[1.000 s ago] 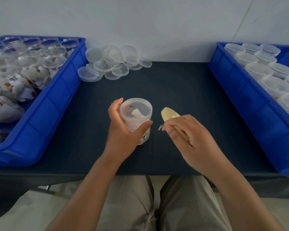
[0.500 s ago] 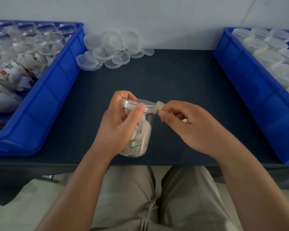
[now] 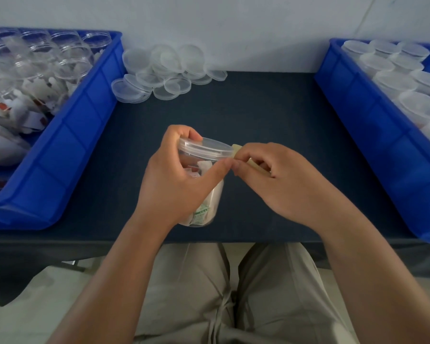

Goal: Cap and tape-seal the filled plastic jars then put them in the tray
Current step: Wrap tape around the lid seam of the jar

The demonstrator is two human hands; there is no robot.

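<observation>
A clear plastic jar (image 3: 206, 194) with a clear cap (image 3: 206, 148) on it, filled with white packets, is tilted above the dark table, cap pointing away from me. My left hand (image 3: 174, 184) is wrapped around its side, thumb near the cap's rim. My right hand (image 3: 281, 180) pinches a yellowish roll of tape (image 3: 236, 148) right against the cap's right edge; most of the roll is hidden under the fingers.
A blue tray (image 3: 67, 150) on the left holds open filled jars and loose packets. A blue tray (image 3: 372, 125) on the right holds capped jars. A pile of loose clear lids (image 3: 164, 73) lies at the table's back, by the wall.
The jar went from upright on the table to tilted in my left hand. My right hand brought the tape roll up against the cap's rim and stays there.
</observation>
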